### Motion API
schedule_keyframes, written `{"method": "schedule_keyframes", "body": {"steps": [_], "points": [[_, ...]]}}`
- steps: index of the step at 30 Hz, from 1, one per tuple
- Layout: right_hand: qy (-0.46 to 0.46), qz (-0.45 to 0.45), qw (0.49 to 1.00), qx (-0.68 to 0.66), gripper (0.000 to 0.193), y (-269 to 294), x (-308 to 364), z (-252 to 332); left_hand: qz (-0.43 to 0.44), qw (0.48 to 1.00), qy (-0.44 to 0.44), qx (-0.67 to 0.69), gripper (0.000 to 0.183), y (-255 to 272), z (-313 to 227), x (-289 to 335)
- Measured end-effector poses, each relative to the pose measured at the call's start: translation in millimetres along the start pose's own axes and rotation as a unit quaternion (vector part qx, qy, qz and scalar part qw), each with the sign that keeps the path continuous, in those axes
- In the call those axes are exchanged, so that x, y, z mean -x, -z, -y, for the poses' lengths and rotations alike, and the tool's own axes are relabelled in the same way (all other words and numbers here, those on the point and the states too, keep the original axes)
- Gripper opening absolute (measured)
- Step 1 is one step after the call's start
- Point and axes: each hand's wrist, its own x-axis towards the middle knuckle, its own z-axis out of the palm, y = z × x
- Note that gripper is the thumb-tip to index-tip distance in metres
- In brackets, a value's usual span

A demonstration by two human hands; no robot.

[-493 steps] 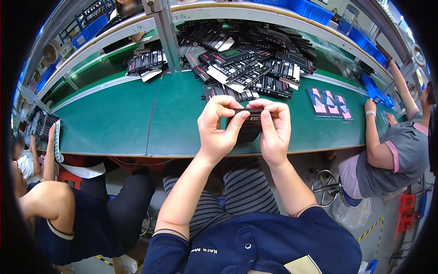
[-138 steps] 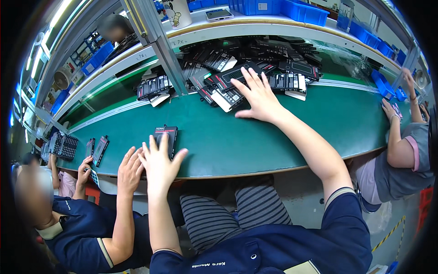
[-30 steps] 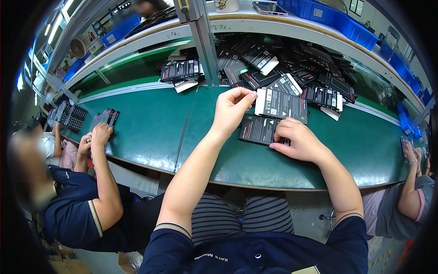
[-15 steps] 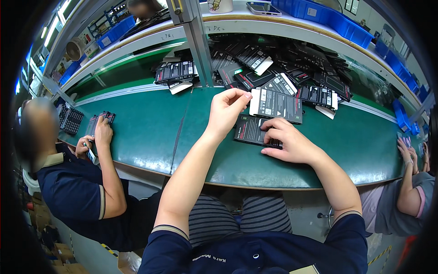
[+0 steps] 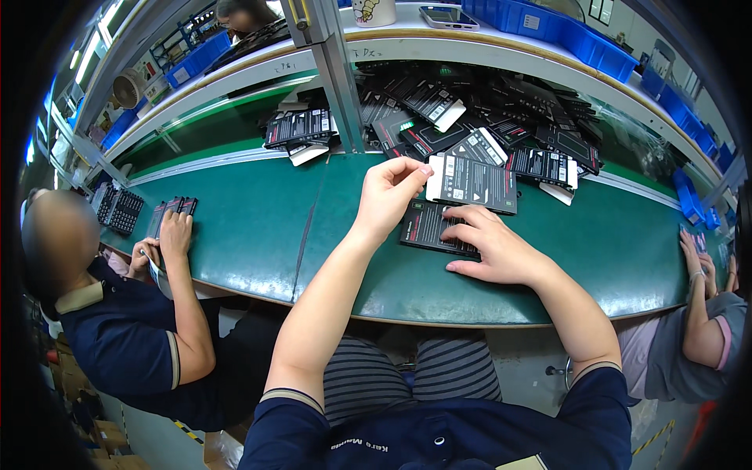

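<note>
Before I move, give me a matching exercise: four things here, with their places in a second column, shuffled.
Things:
1. Left hand
2. Right hand
3. Phone
4. Metal post

Places:
A. On the shelf, right of the cup
B. Fingers spread over the lower box
C. Between the small box pile and the large one
D. At the white end of the upper box

Pairs: 1-D, 2-B, 3-A, 4-C
</note>
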Motion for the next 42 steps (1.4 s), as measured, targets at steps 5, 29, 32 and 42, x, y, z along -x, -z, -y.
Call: {"method": "schedule_keyframes", "body": {"steps": [5, 29, 32, 42], "points": [[0.013, 0.004, 1.0, 0.015, 0.043, -1, -8, -1, 0.007, 1.0, -0.001, -0.005, 0.014, 7, -3, 0], [0.115, -0.015, 0.989, 0.097, 0.032, -53, -9, 3, -0.901, 0.159, 0.282, -0.289, 0.026, 66, -33, 846], [0.124, -0.022, 0.985, 0.12, 0.032, -54, -6, -8, -0.827, 0.309, 0.371, -0.29, 0.037, 65, -6, 805], [0.129, -0.033, 0.984, 0.12, 0.032, -60, -17, -4, -0.821, 0.313, 0.455, -0.142, 0.101, 144, 104, 846]]}}
